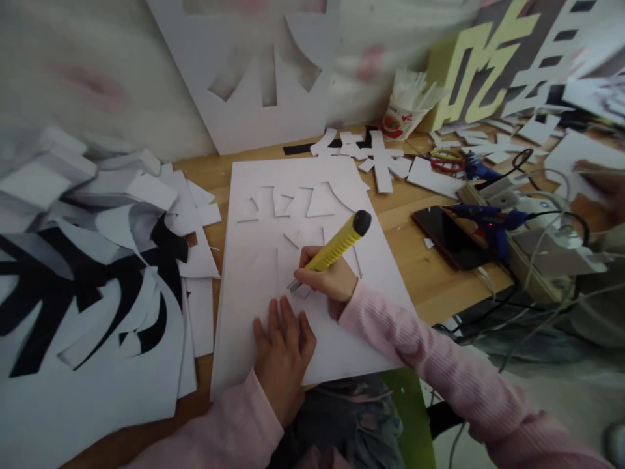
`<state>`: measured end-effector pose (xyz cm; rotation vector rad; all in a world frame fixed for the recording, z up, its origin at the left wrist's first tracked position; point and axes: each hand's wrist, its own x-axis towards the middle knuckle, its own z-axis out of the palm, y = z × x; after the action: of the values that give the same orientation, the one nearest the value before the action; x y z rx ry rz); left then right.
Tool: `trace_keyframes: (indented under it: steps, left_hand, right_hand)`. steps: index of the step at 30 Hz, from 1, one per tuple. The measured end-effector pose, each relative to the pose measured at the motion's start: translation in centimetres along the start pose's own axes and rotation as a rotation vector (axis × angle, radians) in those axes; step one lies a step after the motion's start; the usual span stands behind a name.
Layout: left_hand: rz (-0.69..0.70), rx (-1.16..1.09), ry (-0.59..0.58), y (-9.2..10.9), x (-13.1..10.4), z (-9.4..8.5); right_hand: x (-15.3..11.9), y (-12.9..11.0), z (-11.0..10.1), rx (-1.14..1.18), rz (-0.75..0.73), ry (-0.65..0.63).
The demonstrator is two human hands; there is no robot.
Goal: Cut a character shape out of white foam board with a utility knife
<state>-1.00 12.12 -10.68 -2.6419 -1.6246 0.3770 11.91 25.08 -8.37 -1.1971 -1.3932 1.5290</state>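
A white board [249,312] lies on the wooden table before me, with thin cut lines of a character's strokes across its upper and middle part. My right hand [332,280] grips a yellow utility knife [336,244] with a black end, tilted up to the right. Its blade points down to the left at the board's surface, close to a long straight line. Just below the blade, my left hand [283,345] lies flat on the board with its fingers apart, holding nothing.
Cut boards with black strokes [34,326] and white blocks [43,176] crowd the left. Behind are scraps [383,163] and a paper cup [403,120] of white strips. To the right lie a phone [452,238], blue glue guns [493,221], cables, and another person's hand [603,179].
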Motion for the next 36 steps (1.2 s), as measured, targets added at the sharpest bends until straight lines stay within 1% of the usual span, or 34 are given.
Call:
trace_keyframes:
  steps: [2,4,6,8,10,11,13,15,16,20,23,25,27,30,36]
  left_hand:
    - [-0.012,-0.004,-0.012,0.1,-0.1,0.4]
    - [-0.029,-0.012,0.007,0.2,-0.2,0.4]
    - [-0.046,-0.036,0.027,0.3,-0.4,-0.2]
    - [-0.07,-0.081,0.046,0.4,-0.5,-1.2]
    - [-0.101,-0.125,0.092,0.3,-0.4,-2.1]
    - [-0.129,-0.136,0.135,0.2,-0.2,-2.4]
    - [-0.233,-0.131,0.245,-0.2,0.4,-2.6]
    - [-0.346,-0.114,0.348,-0.7,1.1,-2.3]
    - [-0.372,-0.11,0.392,-1.0,1.4,-2.0]
    - [-0.312,-0.176,0.576,-1.9,2.2,-0.5]
    - [-0.295,-0.293,0.737,-1.9,2.4,0.3]
    - [-0.279,-0.349,0.799,-1.8,2.5,0.6]
    - [-0.283,-0.368,0.814,-1.8,2.4,0.7]
    - [-0.314,-0.377,0.798,-1.7,2.3,0.6]
    - [-0.33,-0.392,0.792,-1.6,2.3,0.6]
  right_hand:
    - [0.1,0.3,-0.1,-0.013,-0.014,-0.015]
    - [0.1,0.7,-0.2,0.028,-0.005,-0.05]
    - [0.1,0.9,-0.4,0.066,0.004,-0.084]
    - [0.1,1.0,-0.4,0.091,0.023,-0.102]
    - [0.1,0.9,-0.5,0.101,0.043,-0.117]
    - [0.1,0.9,-0.4,0.103,0.051,-0.124]
    - [0.1,0.8,-0.4,0.101,0.065,-0.121]
    - [0.0,0.9,-0.4,0.091,0.074,-0.097]
    - [-0.1,0.9,-0.3,0.085,0.077,-0.083]
    - [-0.3,1.2,-0.2,0.065,0.08,-0.06]
    - [-0.3,1.4,-0.1,-0.006,0.029,0.047]
    - [-0.4,1.4,0.0,-0.043,0.019,0.098]
    - [-0.4,1.4,0.1,-0.028,0.061,0.081]
    - [-0.6,1.5,0.1,0.015,0.121,0.044]
    - [-0.6,1.8,0.0,0.007,0.098,0.044]
